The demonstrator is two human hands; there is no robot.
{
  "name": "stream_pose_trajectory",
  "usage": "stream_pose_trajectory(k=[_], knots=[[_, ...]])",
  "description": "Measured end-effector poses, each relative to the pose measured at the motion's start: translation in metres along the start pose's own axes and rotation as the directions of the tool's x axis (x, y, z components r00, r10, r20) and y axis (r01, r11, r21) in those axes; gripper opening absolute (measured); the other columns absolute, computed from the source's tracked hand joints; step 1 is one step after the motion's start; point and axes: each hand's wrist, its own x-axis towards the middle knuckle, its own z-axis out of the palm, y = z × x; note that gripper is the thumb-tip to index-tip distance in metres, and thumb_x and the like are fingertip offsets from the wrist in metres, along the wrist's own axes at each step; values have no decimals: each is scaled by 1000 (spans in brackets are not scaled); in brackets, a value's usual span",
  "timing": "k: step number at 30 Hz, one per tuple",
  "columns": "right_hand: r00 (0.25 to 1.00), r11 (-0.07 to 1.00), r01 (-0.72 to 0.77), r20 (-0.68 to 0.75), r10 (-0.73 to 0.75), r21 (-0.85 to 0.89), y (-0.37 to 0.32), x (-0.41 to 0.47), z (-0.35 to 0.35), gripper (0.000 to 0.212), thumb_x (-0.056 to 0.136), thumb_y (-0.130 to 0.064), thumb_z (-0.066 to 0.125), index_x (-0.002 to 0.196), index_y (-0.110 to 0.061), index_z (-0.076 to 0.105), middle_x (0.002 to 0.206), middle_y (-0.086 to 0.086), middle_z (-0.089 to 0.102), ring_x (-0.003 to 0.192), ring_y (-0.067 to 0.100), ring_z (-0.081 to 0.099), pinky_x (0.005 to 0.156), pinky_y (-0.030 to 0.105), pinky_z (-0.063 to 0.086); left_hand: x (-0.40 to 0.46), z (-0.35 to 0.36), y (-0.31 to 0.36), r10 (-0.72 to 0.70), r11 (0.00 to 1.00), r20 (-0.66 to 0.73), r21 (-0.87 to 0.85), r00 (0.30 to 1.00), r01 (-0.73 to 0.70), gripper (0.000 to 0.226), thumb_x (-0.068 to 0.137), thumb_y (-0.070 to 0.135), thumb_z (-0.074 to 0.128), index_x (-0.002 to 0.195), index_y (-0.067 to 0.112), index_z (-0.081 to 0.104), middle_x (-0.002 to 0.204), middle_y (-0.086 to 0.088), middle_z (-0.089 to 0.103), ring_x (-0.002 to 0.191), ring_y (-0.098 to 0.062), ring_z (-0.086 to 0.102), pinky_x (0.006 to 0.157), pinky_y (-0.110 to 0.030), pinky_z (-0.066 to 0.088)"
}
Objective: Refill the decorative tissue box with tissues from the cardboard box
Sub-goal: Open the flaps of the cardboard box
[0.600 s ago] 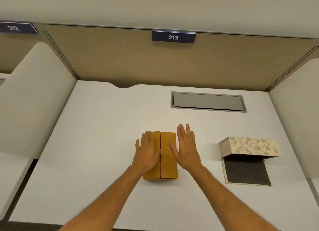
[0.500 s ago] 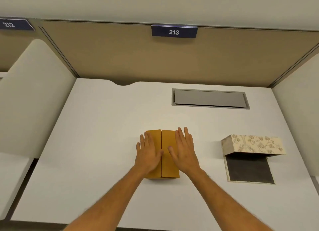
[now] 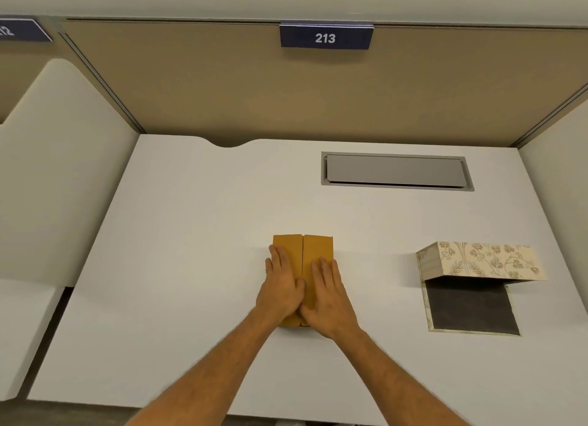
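Note:
A brown cardboard box lies flat in the middle of the white desk, its two top flaps closed along a centre seam. My left hand rests palm down on the left flap, fingers apart. My right hand lies flat on the right flap, and the two thumbs meet at the seam. To the right stands the decorative tissue box, cream with a floral print; its dark-lined flap lies open on the desk in front of it. No tissues are visible.
The white desk has a grey cable hatch at the back right. A tan partition with a "213" sign closes the rear. Padded side dividers flank both sides.
Both hands have come down and inward, from hovering beside the seam to lying flat on the cardboard box's flaps with thumbs together. The camera has tilted a little.

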Motion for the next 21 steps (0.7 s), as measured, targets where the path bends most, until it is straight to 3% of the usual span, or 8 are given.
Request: stream_pose_trajectory(k=[3,7,10,14,18,21], knots=[[1000,1000,-12,13,12,2,-4,-1,3,99,85,-57,52,159,-12,5,168,10,2,155,30,-6,124,47,19,1,0,-4,3,1000,2,0,1000,-3,81,102,31,42,157,7,-13,168,-13,-8,154,-34,13,119,-47,33],[999,1000,-19,30,19,-6,-4,-2,6,98,85,-56,52,159,-13,4,168,12,1,155,32,-5,123,47,18,1,4,-8,-14,1000,14,12,1000,13,99,96,51,51,157,9,-14,168,-12,-10,154,-35,13,119,-49,32],[999,1000,-10,41,10,9,-4,-3,3,96,84,-55,46,159,-13,2,168,12,0,155,32,-6,124,49,19,1,7,-7,-29,999,8,15,1000,28,101,94,47,56,157,10,-13,168,-12,-11,153,-36,16,116,-49,36],[999,999,-36,24,35,13,-9,-4,4,99,86,-50,59,159,-14,3,168,11,3,155,32,-4,122,48,20,-1,8,3,-68,998,3,8,998,68,98,93,45,55,158,10,-9,168,-11,-10,151,-39,21,111,-51,42],[997,998,-70,27,69,8,-14,-5,4,93,90,-40,59,159,-17,1,168,10,0,154,34,-2,118,59,28,-3,7,2,-101,995,-2,-6,995,101,95,94,45,54,158,12,-8,168,-10,-7,148,-40,25,110,-53,42],[994,995,-101,43,101,-12,-18,-10,2,97,88,-52,56,159,-18,-2,168,9,-4,154,33,-5,120,58,25,-4,4,-1,-92,996,-9,-15,996,92,92,94,46,50,158,14,-7,168,-11,-1,144,-39,35,108,-53,45]])
